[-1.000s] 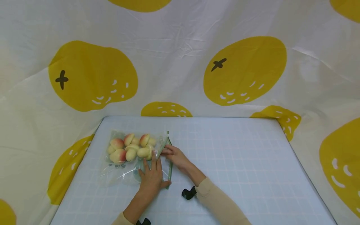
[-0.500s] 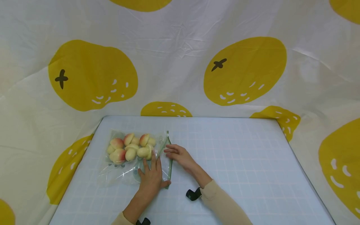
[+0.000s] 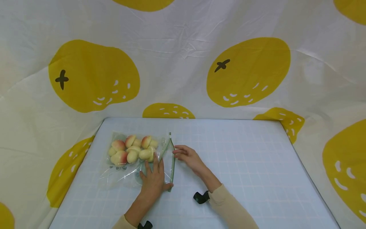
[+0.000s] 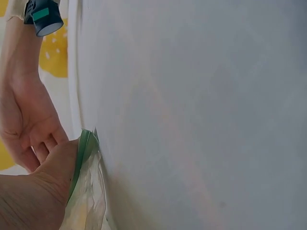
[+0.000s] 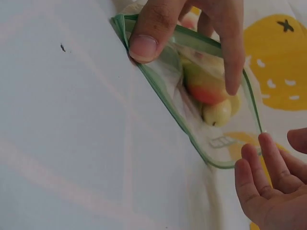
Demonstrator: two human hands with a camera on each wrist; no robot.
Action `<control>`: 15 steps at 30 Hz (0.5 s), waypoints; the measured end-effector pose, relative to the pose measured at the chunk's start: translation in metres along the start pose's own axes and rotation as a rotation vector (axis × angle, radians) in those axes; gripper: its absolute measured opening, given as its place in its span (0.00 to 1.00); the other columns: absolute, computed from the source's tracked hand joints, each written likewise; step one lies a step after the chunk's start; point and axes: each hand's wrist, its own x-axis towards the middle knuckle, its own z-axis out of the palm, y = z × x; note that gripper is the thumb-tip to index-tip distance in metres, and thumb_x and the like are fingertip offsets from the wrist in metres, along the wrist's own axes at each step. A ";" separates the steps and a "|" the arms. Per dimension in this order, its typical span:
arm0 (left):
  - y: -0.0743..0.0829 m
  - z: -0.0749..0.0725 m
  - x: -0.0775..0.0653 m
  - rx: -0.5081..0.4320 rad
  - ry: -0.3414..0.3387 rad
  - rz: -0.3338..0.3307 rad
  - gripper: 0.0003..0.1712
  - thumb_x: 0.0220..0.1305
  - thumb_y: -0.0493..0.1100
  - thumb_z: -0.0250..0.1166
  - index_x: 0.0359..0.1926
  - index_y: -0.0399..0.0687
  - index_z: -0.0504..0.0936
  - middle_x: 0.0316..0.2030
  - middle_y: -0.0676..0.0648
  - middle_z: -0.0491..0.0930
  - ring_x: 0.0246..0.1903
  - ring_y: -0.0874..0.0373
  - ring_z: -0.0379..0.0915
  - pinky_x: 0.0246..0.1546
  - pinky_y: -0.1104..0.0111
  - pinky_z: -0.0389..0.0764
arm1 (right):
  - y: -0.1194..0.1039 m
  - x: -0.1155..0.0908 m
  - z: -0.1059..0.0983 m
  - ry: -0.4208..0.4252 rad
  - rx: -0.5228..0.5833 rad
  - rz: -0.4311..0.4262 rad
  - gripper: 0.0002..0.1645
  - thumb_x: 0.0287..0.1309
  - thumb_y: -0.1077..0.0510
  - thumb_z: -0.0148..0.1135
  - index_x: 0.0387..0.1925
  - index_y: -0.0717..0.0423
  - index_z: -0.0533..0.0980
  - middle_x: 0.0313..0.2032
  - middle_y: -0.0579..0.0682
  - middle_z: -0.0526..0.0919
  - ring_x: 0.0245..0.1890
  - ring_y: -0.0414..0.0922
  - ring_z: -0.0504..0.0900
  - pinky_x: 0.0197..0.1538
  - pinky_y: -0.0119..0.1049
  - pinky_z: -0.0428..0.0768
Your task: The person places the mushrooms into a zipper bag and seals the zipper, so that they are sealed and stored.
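Observation:
A clear zip bag with a green zip edge lies on the table and holds several mushroom-shaped pieces, pale yellow with some red tinges. My left hand rests on the bag, fingers spread and straight, its thumb at the near end of the zip edge. Just right of the bag's mouth is my right hand, fingers loosely bent and holding nothing. In the right wrist view the mouth of the bag gapes between the left thumb and the right fingertips.
A pale checked cloth covers the table. Behind and beside it hangs a white curtain with large yellow fruit prints. A black wrist camera is on the right wrist.
My right hand has drawn back to the right, from inside the bag's mouth to just outside it. The left hand and the bag have stayed nearly still.

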 end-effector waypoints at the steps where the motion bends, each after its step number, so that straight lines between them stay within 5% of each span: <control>1: 0.000 0.000 0.000 0.000 0.001 -0.001 0.71 0.37 0.68 0.81 0.73 0.34 0.60 0.75 0.29 0.43 0.63 0.17 0.54 0.43 0.26 0.68 | -0.001 -0.001 -0.001 0.006 -0.009 -0.004 0.25 0.71 0.66 0.54 0.66 0.71 0.66 0.56 0.70 0.78 0.56 0.64 0.77 0.58 0.50 0.76; 8: 0.000 -0.001 0.000 -0.015 0.004 -0.008 0.72 0.36 0.68 0.81 0.77 0.43 0.56 0.76 0.29 0.45 0.63 0.17 0.55 0.44 0.25 0.68 | -0.005 -0.007 -0.007 0.056 -0.090 -0.003 0.25 0.71 0.67 0.54 0.66 0.71 0.67 0.54 0.67 0.80 0.55 0.63 0.78 0.57 0.43 0.77; 15: 0.000 0.000 0.001 -0.023 -0.013 -0.015 0.72 0.38 0.68 0.81 0.78 0.46 0.55 0.76 0.30 0.44 0.63 0.17 0.53 0.45 0.25 0.67 | -0.019 -0.019 -0.012 0.056 -0.128 -0.011 0.24 0.71 0.69 0.53 0.66 0.71 0.67 0.55 0.72 0.77 0.57 0.69 0.74 0.58 0.46 0.76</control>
